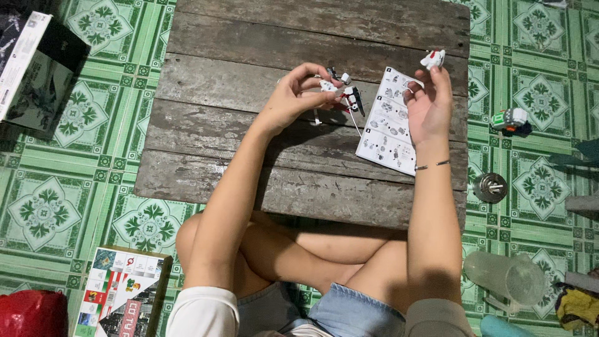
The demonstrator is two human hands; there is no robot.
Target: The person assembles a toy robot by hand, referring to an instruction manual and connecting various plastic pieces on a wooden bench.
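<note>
My left hand (298,95) pinches a small white, black and red model figure (342,92) above a low weathered wooden table (237,100). My right hand (429,103) is raised with the palm facing me and holds a small white and red part (433,59) at its fingertips. A folded instruction sheet (388,125) with drawings lies on the table under my right hand. My crossed legs sit under the table's near edge.
Green patterned floor tiles (50,206) surround the table. A dark box (34,68) lies at the upper left, a printed box (121,296) at the lower left. A small green and white toy (510,120), a round metal piece (490,187) and a clear plastic jug (506,278) lie on the right.
</note>
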